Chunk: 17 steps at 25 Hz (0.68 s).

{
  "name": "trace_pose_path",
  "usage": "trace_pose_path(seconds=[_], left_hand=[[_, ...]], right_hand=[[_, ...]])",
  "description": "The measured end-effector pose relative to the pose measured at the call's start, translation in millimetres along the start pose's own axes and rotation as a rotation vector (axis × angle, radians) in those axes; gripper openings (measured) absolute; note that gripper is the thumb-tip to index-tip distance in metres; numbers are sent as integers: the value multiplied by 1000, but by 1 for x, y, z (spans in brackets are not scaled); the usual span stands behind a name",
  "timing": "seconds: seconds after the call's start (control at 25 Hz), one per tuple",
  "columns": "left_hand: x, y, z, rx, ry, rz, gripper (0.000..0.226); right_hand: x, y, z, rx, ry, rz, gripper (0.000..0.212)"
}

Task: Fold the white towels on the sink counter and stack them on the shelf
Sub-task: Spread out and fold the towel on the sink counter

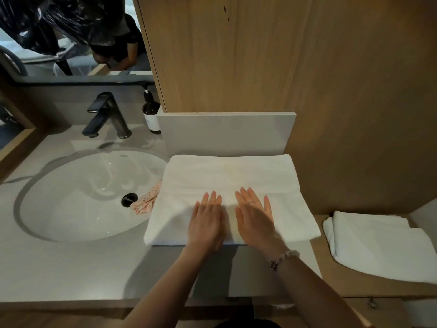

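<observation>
Both hands, the left hand (206, 221) and the right hand (254, 215), are lying flat with straight fingers on the folded white towel (227, 185), which is resting on the sink counter (71, 268). I think its left edge, hanging over the basin (82, 185), is risking to get wet if pushed.

You face:
- Wall (260, 55): wood panelling, 12 to 3 o'clock.
- Mirror (71, 43): 10 to 11 o'clock.
- Upstand (224, 133): grey slab, 12 o'clock, against the wall.
- Counter (59, 268): grey, 6 to 9 o'clock.
- Basin (89, 185): white oval sunk in the counter, 9 o'clock; black drain (129, 199).
- Tap (106, 114): dark, 10 o'clock, behind the basin.
- Bottle (151, 112): brown, pump top, just beside the tap.
- Shelf (343, 285): wood, lower, 4 o'clock.
- Light: dim, warm.
</observation>
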State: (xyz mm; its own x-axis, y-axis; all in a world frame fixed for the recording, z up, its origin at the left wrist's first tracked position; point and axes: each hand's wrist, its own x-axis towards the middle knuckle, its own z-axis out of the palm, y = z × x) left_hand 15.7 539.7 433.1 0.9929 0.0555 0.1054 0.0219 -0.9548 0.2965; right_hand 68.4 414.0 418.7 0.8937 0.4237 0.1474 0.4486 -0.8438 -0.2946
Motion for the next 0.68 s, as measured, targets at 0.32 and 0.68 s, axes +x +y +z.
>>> trace_pose_path(seconds=[0.32,0.68], left_hand=[[5,-9,14,129,-167,-21,80],[5,-32,5,115,-278,-94,79]], right_hand=[[2,4,2,-167,-135,11,70],[-4,43,-14,-85,-201,-12,67]])
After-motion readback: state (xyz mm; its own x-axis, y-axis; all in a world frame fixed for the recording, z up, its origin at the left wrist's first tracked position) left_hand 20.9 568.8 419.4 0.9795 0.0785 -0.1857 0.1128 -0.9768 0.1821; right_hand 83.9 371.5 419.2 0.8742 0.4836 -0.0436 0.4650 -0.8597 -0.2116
